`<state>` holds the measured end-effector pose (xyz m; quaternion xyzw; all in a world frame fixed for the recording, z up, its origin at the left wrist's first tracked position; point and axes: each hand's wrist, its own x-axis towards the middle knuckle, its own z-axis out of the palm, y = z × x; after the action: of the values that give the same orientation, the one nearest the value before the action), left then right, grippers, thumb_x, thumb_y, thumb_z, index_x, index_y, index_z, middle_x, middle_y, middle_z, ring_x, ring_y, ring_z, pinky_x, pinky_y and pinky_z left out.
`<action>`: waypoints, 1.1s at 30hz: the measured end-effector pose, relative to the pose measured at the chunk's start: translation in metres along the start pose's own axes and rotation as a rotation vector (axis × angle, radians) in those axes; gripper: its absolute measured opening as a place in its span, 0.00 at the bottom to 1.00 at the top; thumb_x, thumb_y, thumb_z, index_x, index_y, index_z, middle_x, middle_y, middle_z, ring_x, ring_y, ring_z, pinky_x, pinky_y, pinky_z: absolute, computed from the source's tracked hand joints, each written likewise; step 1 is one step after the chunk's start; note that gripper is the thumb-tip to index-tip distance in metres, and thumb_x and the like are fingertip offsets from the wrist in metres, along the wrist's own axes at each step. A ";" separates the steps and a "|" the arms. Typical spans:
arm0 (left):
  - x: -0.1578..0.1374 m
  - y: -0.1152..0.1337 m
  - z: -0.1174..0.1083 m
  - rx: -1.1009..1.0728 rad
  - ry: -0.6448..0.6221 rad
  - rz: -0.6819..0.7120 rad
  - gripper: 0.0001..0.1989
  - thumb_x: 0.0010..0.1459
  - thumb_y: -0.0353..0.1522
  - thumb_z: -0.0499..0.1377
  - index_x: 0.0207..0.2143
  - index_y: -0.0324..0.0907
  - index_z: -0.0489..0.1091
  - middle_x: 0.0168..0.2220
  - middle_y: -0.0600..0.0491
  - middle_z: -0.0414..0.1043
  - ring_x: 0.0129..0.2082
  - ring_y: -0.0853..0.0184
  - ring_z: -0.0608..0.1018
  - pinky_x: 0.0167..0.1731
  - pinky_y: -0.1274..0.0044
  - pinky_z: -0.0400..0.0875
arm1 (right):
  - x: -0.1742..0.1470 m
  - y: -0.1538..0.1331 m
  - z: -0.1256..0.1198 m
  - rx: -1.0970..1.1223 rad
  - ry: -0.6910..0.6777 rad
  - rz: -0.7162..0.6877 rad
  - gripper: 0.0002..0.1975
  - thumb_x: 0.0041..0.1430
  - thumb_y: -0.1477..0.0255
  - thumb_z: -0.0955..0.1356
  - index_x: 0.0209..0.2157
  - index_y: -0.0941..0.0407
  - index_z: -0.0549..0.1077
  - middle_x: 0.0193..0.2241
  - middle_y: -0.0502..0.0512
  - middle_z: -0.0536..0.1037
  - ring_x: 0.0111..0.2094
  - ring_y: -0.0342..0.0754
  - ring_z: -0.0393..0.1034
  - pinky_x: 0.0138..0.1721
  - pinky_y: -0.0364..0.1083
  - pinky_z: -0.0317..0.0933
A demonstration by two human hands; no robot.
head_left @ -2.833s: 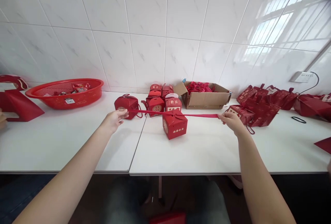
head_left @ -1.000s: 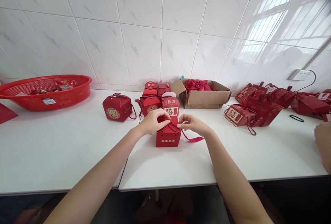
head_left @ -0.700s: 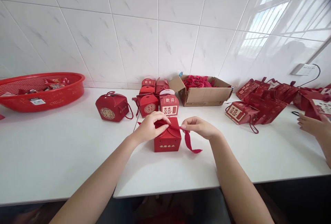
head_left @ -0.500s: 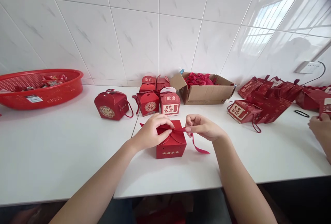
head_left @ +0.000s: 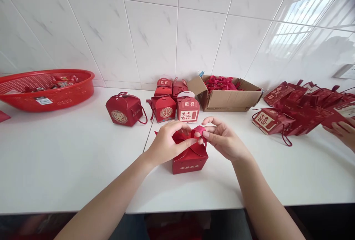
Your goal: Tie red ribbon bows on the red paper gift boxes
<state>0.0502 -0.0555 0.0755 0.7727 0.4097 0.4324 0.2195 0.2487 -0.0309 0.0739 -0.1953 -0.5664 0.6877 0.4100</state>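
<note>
A red gift box (head_left: 190, 161) with gold lettering stands upright on the white table in front of me. Over its folded top runs a red ribbon (head_left: 200, 130), looped up on the right side. My left hand (head_left: 169, 141) reaches across the lid, thumb and fingers closed on the ribbon near its middle; the exact grip is partly hidden. My right hand (head_left: 220, 138) pinches the ribbon's loop between thumb and fingers, just above the box's right edge. One pointed ribbon end shows beyond the left hand.
Behind stand several small red boxes (head_left: 165, 110), and another red box (head_left: 124, 110) with a cord handle. A red plastic basket (head_left: 66, 97) holds wrapped items at left. A cardboard box (head_left: 230, 101) contains red ribbons. Red boxes (head_left: 273, 120) and another person's hand (head_left: 344, 131) are at right.
My right hand has brought the ribbon's loose right end up into a loop close to my left fingers. The view has shifted slightly, and the other person's hand has moved.
</note>
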 end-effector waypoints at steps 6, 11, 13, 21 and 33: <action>0.000 -0.002 0.006 -0.008 0.147 -0.027 0.04 0.57 0.31 0.57 0.30 0.41 0.71 0.30 0.54 0.75 0.31 0.69 0.76 0.35 0.77 0.70 | 0.000 0.004 0.010 -0.143 0.038 -0.005 0.12 0.57 0.70 0.70 0.42 0.53 0.69 0.26 0.49 0.77 0.25 0.41 0.72 0.28 0.41 0.65; -0.002 -0.007 0.008 0.004 0.204 -0.058 0.04 0.56 0.30 0.56 0.31 0.41 0.71 0.32 0.53 0.76 0.34 0.67 0.76 0.36 0.76 0.70 | -0.002 -0.002 0.005 -0.289 0.110 0.096 0.16 0.55 0.67 0.71 0.46 0.54 0.70 0.24 0.49 0.76 0.25 0.41 0.70 0.29 0.42 0.64; -0.002 -0.007 0.007 0.003 0.200 -0.074 0.05 0.56 0.31 0.56 0.30 0.41 0.71 0.33 0.53 0.76 0.34 0.67 0.76 0.36 0.76 0.70 | -0.003 -0.006 0.001 -0.373 0.122 0.133 0.17 0.53 0.66 0.72 0.44 0.56 0.71 0.25 0.51 0.76 0.27 0.42 0.69 0.29 0.42 0.63; -0.003 0.001 0.011 0.067 0.203 -0.045 0.08 0.56 0.33 0.56 0.26 0.41 0.69 0.27 0.54 0.73 0.29 0.66 0.73 0.36 0.72 0.68 | 0.001 0.002 0.008 -0.457 0.128 0.144 0.17 0.52 0.62 0.71 0.41 0.56 0.76 0.24 0.51 0.75 0.25 0.42 0.67 0.29 0.43 0.62; -0.007 -0.008 -0.028 0.044 0.050 -0.349 0.12 0.53 0.35 0.54 0.42 0.46 0.66 0.49 0.52 0.68 0.52 0.59 0.69 0.48 0.70 0.65 | 0.009 0.019 0.016 -0.627 0.205 -0.109 0.10 0.55 0.63 0.69 0.31 0.56 0.76 0.35 0.56 0.78 0.33 0.47 0.69 0.34 0.45 0.62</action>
<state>0.0204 -0.0571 0.0815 0.6836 0.5522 0.3978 0.2637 0.2257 -0.0341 0.0623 -0.3496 -0.7160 0.4338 0.4207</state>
